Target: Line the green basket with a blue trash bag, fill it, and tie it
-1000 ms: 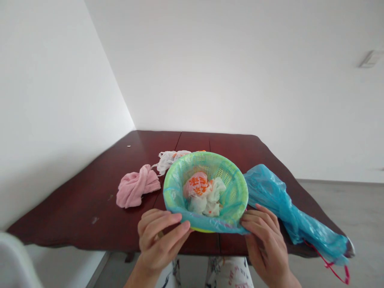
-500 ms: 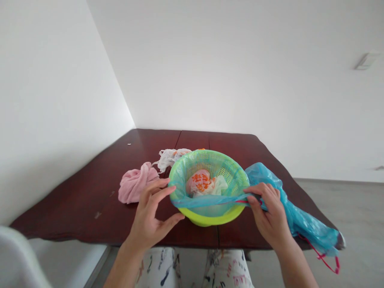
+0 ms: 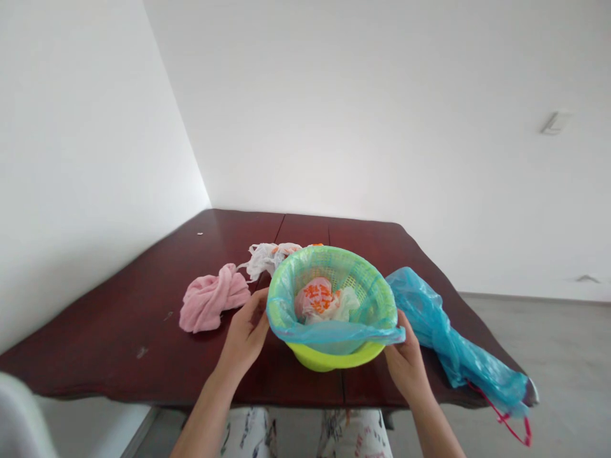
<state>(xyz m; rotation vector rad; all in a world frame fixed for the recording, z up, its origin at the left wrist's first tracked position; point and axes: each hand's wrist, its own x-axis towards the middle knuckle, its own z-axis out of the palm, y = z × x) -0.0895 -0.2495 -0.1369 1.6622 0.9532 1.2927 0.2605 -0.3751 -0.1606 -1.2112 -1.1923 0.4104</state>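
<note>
A light green plastic basket (image 3: 317, 360) stands near the table's front edge, tilted slightly toward me. A translucent blue plastic bag (image 3: 334, 333) lines it and folds out over the front rim. Inside lie crumpled white plastic bags (image 3: 321, 298), one with orange print. My left hand (image 3: 244, 339) grips the basket's left side, its fingertips hidden behind the wall. On the opposite side my right hand (image 3: 405, 364) holds the basket under the loose flap of the liner, which covers part of its fingers.
A bunched pink cloth (image 3: 212, 299) lies left of the basket. Behind it are more crumpled white bags (image 3: 262, 259). A long blue plastic bag (image 3: 443, 327) with a red drawstring hangs over the right front corner of the dark red table (image 3: 119, 318). White walls bound the back and left.
My right hand has let go of the stretched liner edge and moved down to the basket's side. My left hand has shifted from the rim to the outer wall. The liner's front edge now hangs loose.
</note>
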